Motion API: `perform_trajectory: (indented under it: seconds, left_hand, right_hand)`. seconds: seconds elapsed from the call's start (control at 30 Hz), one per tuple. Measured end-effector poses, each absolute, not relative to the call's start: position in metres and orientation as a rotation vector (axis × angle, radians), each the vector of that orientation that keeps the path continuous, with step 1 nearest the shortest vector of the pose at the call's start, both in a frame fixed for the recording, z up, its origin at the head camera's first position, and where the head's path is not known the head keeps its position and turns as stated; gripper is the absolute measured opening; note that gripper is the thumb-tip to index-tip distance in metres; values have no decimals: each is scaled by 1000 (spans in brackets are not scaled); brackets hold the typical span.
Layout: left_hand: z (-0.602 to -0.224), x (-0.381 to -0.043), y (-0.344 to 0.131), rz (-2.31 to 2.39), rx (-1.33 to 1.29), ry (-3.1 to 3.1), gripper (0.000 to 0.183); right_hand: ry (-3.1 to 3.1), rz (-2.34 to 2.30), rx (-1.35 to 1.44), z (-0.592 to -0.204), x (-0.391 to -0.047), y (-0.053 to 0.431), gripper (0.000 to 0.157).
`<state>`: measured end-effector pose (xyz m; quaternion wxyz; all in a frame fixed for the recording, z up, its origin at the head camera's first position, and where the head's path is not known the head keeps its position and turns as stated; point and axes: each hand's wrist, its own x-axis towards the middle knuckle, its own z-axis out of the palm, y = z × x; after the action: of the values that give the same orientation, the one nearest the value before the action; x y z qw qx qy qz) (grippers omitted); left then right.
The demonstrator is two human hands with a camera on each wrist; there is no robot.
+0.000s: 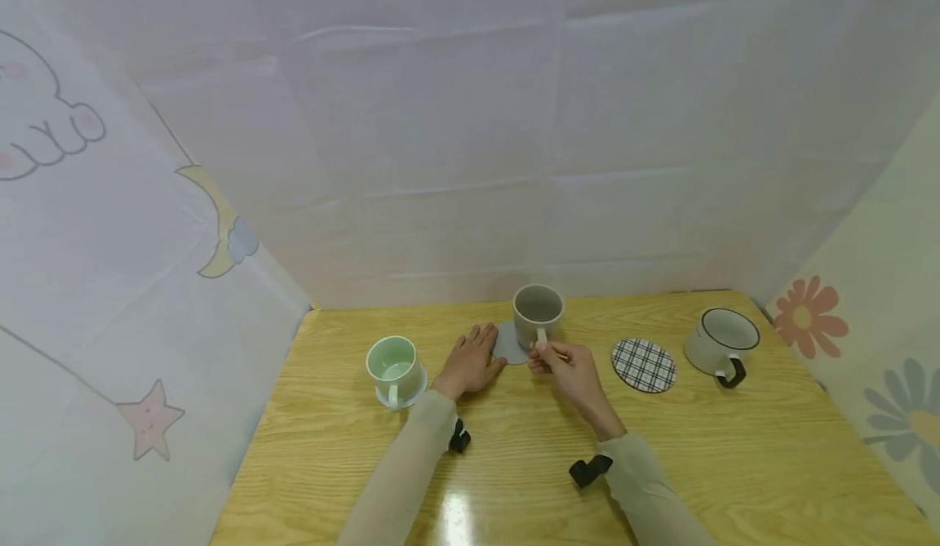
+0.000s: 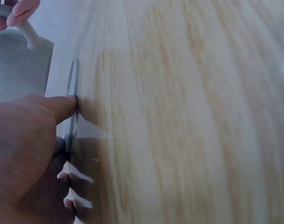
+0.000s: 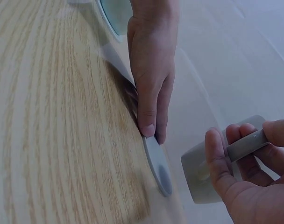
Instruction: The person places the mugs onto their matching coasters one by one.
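The right hand (image 1: pixel 569 373) pinches the handle of a grey mug (image 1: pixel 523 330) between thumb and fingers. In the right wrist view the mug (image 3: pixel 198 186) hangs with a gap between its base and a round grey coaster (image 3: pixel 157 163). From the head view it overlaps the coaster (image 1: pixel 503 348), which lies near the table's back edge. The left hand (image 1: pixel 470 362) lies palm down at the coaster's left side, fingers stretched out. Its thumb (image 2: pixel 62 107) touches the coaster's edge (image 2: pixel 73 126) in the left wrist view.
A pale green mug (image 1: pixel 392 360) stands on a light coaster (image 1: pixel 419 391) at the left. To the right lie a checked round coaster (image 1: pixel 644 365) and, past it, a white mug (image 1: pixel 716 346) with a black rim and handle. A pale cloth wall (image 1: pixel 455 228) rises behind the wooden table (image 1: pixel 514 481).
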<state>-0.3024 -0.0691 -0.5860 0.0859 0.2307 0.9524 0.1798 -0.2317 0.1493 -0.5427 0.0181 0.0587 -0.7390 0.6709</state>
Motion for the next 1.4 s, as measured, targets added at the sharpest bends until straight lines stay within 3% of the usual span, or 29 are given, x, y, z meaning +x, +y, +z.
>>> perform_trajectory:
  seconds: [1.4]
  left_hand:
    - [-580,-301,-72,577,716,2847,71]
  right_hand:
    - [-2258,2161,213,-545,-241,126,37]
